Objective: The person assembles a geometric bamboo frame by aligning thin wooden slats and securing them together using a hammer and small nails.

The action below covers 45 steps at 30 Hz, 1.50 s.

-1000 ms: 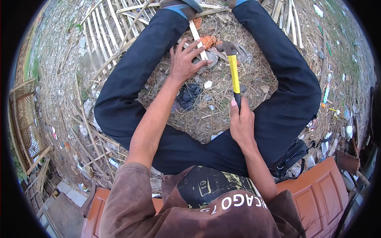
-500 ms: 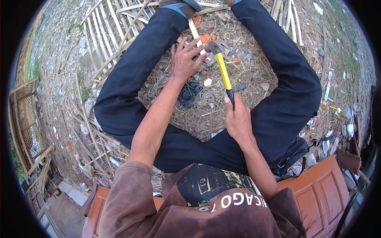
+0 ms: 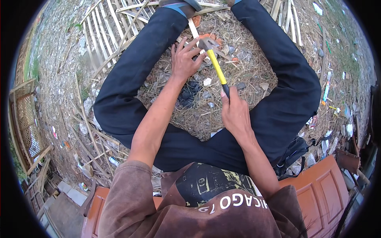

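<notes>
My right hand [image 3: 236, 113] is wrapped round the black grip of a claw hammer [image 3: 216, 66] with a yellow shaft. The hammer's metal head is over the pale wooden strip [image 3: 193, 28], just beside my left fingertips; whether it touches the wood is hard to tell. With fingers spread, my left hand [image 3: 184, 62] rests over thin wooden strips on the ground between my legs. Its thumb points toward the hammer head, and the fingers partly cover the wood. No nail can be made out. Orange broken pieces [image 3: 212, 37] lie behind the hammer head.
My bent legs [image 3: 123, 85] frame the straw-strewn ground. A slatted wooden frame [image 3: 104, 31] lies at the far left, more strips [image 3: 291, 20] at the far right. Crumpled black plastic [image 3: 189, 94] lies near my left forearm. A reddish-brown panelled door [image 3: 317, 194] is beneath me.
My right hand has swung the hammer left and slightly down, bringing its head closer to my left fingers over the wooden strip. The left hand stays almost still.
</notes>
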Each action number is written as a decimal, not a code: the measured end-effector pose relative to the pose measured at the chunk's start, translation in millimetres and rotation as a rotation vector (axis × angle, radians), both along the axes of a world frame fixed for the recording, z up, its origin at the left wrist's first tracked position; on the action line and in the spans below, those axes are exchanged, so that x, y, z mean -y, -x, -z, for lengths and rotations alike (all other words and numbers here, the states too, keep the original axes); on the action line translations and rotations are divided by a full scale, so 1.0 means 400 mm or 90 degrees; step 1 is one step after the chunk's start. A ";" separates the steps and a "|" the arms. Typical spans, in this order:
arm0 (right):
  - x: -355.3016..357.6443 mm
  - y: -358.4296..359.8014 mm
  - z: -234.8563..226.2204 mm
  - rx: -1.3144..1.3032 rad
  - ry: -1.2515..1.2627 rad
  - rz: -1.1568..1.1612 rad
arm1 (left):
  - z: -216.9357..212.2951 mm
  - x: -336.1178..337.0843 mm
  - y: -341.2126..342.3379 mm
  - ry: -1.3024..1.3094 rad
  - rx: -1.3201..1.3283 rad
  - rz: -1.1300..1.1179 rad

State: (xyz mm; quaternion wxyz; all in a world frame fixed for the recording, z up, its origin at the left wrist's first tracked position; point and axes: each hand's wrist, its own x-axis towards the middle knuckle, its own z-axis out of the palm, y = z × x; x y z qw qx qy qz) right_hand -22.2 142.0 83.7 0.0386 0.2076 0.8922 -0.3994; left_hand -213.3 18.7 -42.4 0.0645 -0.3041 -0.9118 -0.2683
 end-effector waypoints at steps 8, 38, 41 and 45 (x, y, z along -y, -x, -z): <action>0.004 0.026 -0.119 -0.183 0.116 0.052 | -0.007 -0.009 -0.003 -0.037 -0.007 -0.006; -0.004 0.011 0.003 0.001 -0.005 0.000 | 0.007 0.004 -0.002 -0.021 0.003 -0.008; -0.005 0.026 -0.065 -0.065 0.064 0.027 | -0.004 -0.009 -0.011 -0.032 0.007 -0.024; -0.001 0.013 -0.052 -0.081 0.065 0.041 | -0.001 -0.012 -0.002 -0.046 -0.002 -0.011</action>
